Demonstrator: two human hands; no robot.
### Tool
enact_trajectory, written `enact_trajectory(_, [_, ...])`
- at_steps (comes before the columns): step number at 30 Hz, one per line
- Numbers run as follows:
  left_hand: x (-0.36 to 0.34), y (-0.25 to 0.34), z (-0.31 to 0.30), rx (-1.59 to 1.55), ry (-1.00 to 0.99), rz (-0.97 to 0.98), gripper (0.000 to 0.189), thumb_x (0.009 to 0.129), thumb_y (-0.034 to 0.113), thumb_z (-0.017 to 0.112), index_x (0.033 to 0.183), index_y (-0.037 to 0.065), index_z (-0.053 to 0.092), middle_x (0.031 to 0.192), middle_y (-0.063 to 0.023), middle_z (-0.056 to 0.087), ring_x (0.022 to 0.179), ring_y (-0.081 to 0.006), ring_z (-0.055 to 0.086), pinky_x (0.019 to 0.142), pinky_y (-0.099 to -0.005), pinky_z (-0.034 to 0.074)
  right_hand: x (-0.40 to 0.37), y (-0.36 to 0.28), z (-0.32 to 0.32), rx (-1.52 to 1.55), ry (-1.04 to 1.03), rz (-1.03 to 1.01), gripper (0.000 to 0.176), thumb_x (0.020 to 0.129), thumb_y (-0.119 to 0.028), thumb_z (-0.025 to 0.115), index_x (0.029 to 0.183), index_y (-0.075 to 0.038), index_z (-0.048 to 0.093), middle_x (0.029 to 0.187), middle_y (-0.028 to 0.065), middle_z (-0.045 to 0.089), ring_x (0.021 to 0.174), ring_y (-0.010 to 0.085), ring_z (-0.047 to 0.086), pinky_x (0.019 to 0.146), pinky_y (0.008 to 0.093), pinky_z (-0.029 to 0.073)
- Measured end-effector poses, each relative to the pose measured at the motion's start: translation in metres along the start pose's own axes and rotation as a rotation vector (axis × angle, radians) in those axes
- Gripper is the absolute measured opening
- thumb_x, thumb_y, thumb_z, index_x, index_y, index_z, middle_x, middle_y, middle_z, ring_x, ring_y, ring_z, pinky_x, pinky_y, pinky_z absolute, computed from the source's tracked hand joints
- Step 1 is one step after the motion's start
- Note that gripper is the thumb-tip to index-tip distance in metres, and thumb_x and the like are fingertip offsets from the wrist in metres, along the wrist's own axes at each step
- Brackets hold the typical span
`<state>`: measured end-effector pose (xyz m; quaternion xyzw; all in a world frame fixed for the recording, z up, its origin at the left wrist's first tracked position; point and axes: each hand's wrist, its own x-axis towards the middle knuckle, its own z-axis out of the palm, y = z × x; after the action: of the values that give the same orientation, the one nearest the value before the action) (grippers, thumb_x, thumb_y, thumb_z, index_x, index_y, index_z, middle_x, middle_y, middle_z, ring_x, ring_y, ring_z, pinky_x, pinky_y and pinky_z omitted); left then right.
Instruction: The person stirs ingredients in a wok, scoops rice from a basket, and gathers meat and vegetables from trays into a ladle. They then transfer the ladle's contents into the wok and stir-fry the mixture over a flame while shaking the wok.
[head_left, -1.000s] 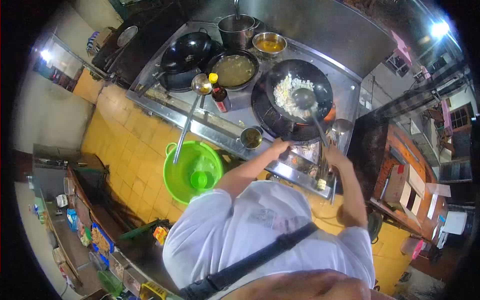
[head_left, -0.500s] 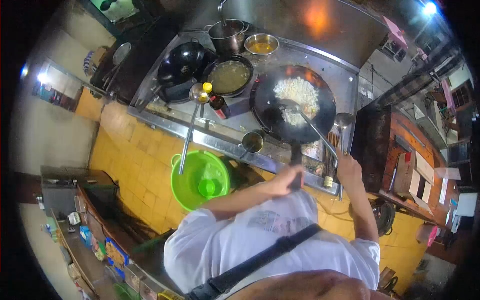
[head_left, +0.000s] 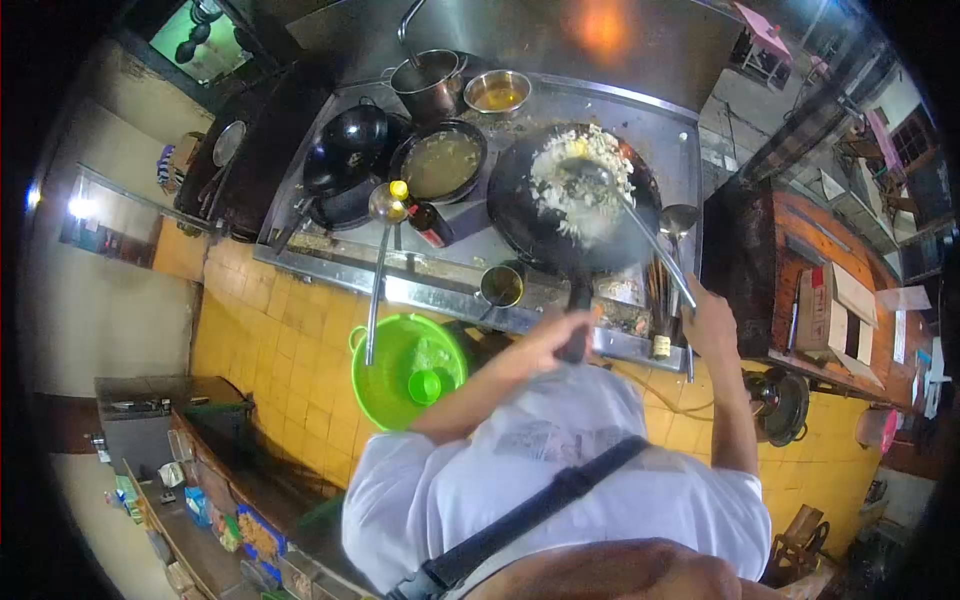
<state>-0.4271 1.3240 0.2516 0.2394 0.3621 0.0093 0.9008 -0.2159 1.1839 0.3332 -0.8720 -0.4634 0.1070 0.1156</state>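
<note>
Wrapped round the black wok handle (head_left: 580, 295) is my left hand (head_left: 552, 338). The wok (head_left: 520, 225) holds rice (head_left: 590, 165), which is heaped toward its far side, with some blur near the middle. My right hand (head_left: 708, 322) grips the long metal handle of a ladle (head_left: 655, 243), whose head lies in the rice. Near the wok's lower left stands a small metal cup (head_left: 502, 286). Farther left are a dark bottle with a yellow cap (head_left: 428, 222) and a second ladle (head_left: 378, 290) that juts over the stove edge.
On the steel stove (head_left: 430, 292) stand a tall pot (head_left: 428, 88), a bowl of yellow liquid (head_left: 498, 92), a pan of cloudy liquid (head_left: 440, 162) and a black wok (head_left: 345, 150). A green basket (head_left: 385, 385) is below. Right: a wooden table (head_left: 800, 225) with a carton (head_left: 828, 310).
The wok has tilted or shifted, and the rice has spread toward its far rim. The ladle head has moved up into the rice. The whole view has shifted slightly.
</note>
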Motion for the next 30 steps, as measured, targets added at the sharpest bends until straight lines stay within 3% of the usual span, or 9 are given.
enact_trajectory(6, [0.137,-0.003,-0.084,0.276,0.168,0.4,0.014,0.082,0.011,0.059,0.088,0.005,0.048,0.065,-0.0047,0.054,0.052,-0.0142,0.054,0.045,-0.0287,0.046,0.056,0.018,0.142,0.378,-0.017,0.042,0.028,0.087,-0.023,0.045,0.103,-0.001,0.051,0.083,0.0278,0.059,0.075,0.0436,0.059,0.068,0.0517,0.046])
enact_trajectory(7, [0.145,-0.007,-0.086,0.314,0.189,0.443,0.015,0.082,0.011,0.059,0.089,0.005,0.047,0.065,-0.0046,0.054,0.052,-0.0143,0.054,0.045,-0.029,0.046,0.071,0.027,0.178,0.179,-0.069,-0.244,0.027,0.089,-0.021,0.042,0.098,0.002,0.053,0.092,0.0311,0.057,0.076,0.044,0.059,0.07,0.0506,0.047])
enact_trajectory(9, [0.147,-0.009,-0.081,0.292,0.245,0.437,0.012,0.082,0.012,0.059,0.085,0.005,0.048,0.064,-0.0044,0.053,0.053,-0.0143,0.055,0.045,-0.0295,0.046,0.097,0.001,0.168,0.196,-0.34,-0.05,0.028,0.089,-0.019,0.04,0.095,0.002,0.056,0.092,0.0322,0.054,0.079,0.042,0.06,0.071,0.0494,0.048])
enact_trajectory(11, [0.142,0.001,-0.082,0.309,0.173,0.37,0.012,0.082,0.013,0.059,0.084,0.006,0.049,0.064,-0.0042,0.053,0.053,-0.0143,0.055,0.044,-0.0295,0.047,0.114,-0.013,0.155,0.152,-0.113,-0.038,0.035,0.091,-0.027,0.038,0.093,0.005,0.053,0.09,0.0288,0.058,0.078,0.0427,0.059,0.076,0.0494,0.046])
enact_trajectory(20, [0.15,-0.003,-0.094,0.283,0.185,0.443,0.013,0.081,0.013,0.061,0.085,0.004,0.054,0.067,-0.0046,0.057,0.055,-0.0154,0.056,0.051,-0.0296,0.046,0.119,0.004,0.171,-0.007,0.039,-0.168,0.032,0.089,-0.024,0.043,0.084,0.005,0.057,0.089,0.0308,0.056,0.075,0.0438,0.058,0.069,0.0493,0.047])
enact_trajectory(23, [0.161,-0.013,-0.098,0.352,0.246,0.444,0.017,0.079,0.016,0.063,0.089,0.004,0.056,0.07,-0.0037,0.058,0.059,-0.0136,0.055,0.054,-0.029,0.045,0.114,0.024,0.178,-0.55,0.229,-0.356,0.035,0.088,-0.028,0.045,0.088,0.004,0.057,0.083,0.0278,0.06,0.075,0.042,0.06,0.067,0.0486,0.048])
enact_trajectory(25, [0.164,-0.016,-0.105,0.349,0.201,0.476,0.016,0.081,0.015,0.062,0.088,0.005,0.051,0.064,-0.0039,0.054,0.052,-0.0143,0.056,0.044,-0.0295,0.046,0.116,0.036,0.155,-0.355,-0.057,-0.434,0.027,0.084,-0.017,0.047,0.075,0.003,0.062,0.073,0.0228,0.06,0.065,0.0364,0.06,0.061,0.0445,0.051])
enact_trajectory(27, [0.156,-0.013,-0.098,0.35,0.227,0.514,0.019,0.08,0.015,0.062,0.09,0.005,0.051,0.065,-0.0038,0.054,0.052,-0.0139,0.055,0.043,-0.0293,0.046,0.089,0.008,0.122,-0.009,0.068,0.061,0.027,0.084,-0.017,0.048,0.074,0.005,0.062,0.076,0.023,0.061,0.064,0.0359,0.061,0.062,0.0428,0.051])
enact_trajectory(30, [0.146,-0.012,-0.094,0.322,0.215,0.469,0.02,0.079,0.016,0.063,0.091,0.005,0.051,0.067,-0.0035,0.054,0.052,-0.0137,0.053,0.044,-0.029,0.046,0.072,0.023,0.123,-0.311,-0.049,-0.28,0.028,0.085,-0.018,0.046,0.085,0.007,0.059,0.079,0.0253,0.061,0.065,0.035,0.062,0.062,0.0422,0.051])
